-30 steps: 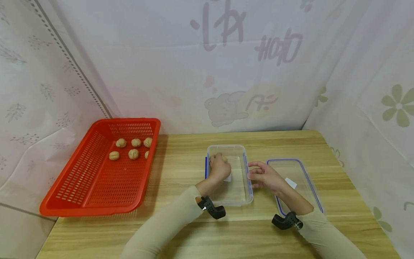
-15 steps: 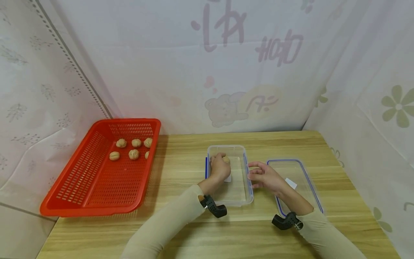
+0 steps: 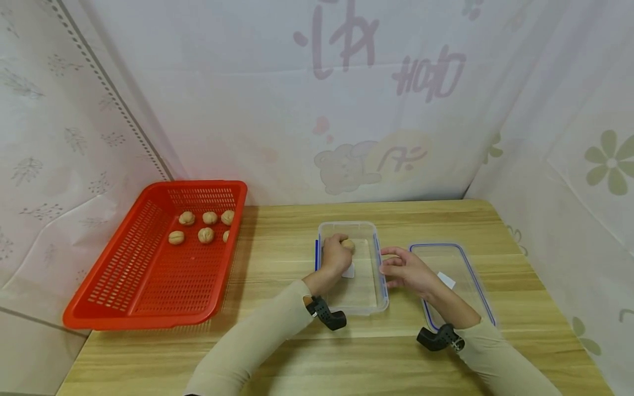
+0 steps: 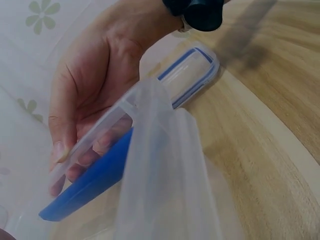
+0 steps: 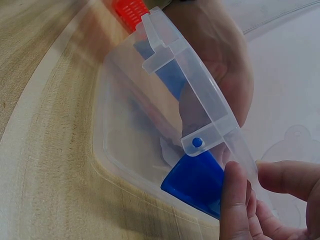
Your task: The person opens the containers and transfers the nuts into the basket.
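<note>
In the head view my left hand point(image 3: 335, 257) reaches down inside a clear plastic box point(image 3: 364, 297), fingers curled at a walnut point(image 3: 348, 245) near the far end. The walnut shows past the fingertips; the rest is hidden by the hand. My right hand point(image 3: 406, 270) steadies the box's right side. In the right wrist view its thumb point(image 5: 287, 177) and fingers pinch the rim, above a blue clip flap point(image 5: 195, 182). A white paper slip point(image 3: 349, 271) is seen at the box's floor, beside the left wrist.
A red slotted basket point(image 3: 148, 319) with several walnuts point(image 3: 206, 235) stands on the left of the wooden table point(image 3: 277, 352). The clear lid with a blue seal point(image 3: 460, 250) lies to the right, partly under the right forearm. Patterned cloth point(image 3: 277, 110) hangs behind.
Inside the box my left hand has shifted very slightly, and more of the walnut shows beside its fingers. The right hand keeps its place on the rim.
</note>
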### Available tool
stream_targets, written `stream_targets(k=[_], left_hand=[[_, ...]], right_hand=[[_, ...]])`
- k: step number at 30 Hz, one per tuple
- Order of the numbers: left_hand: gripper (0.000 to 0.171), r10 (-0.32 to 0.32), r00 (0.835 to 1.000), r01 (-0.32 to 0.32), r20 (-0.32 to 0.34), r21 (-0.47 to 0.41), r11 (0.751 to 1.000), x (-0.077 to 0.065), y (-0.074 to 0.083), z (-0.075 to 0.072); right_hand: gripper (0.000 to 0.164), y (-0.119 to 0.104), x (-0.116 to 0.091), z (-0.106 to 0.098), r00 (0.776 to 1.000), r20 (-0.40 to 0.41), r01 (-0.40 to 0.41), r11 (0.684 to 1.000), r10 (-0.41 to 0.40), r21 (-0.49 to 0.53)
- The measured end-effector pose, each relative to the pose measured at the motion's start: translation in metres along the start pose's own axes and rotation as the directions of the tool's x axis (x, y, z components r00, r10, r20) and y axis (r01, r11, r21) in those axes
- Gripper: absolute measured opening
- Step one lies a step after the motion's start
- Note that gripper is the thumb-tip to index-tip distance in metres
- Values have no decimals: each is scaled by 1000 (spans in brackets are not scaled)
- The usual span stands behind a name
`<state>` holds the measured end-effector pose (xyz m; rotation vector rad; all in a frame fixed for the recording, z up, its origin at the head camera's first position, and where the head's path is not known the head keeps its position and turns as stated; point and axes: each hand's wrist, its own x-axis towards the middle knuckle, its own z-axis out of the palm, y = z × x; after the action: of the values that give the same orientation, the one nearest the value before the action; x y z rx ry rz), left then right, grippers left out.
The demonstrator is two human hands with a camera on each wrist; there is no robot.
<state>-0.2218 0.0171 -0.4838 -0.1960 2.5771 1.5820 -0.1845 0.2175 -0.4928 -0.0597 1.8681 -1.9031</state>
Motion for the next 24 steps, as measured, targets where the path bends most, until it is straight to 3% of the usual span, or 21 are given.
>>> stream_targets(k=[11,21,24], left_hand=[[36,95,995,-95,29,-10,995,1,-1,-5],[31,106,986,-102,130,-39,994,-3,0,-10],[33,136,976,-127,168,-67,990,-3,1,-13]], right_hand=[[56,0,0,-1,1000,5,4,1000,-4,4],[56,0,-1,0,1000,9,5,1000,-5,-1],[56,-1,-1,0,1000,14,13,1000,-13,-7]])
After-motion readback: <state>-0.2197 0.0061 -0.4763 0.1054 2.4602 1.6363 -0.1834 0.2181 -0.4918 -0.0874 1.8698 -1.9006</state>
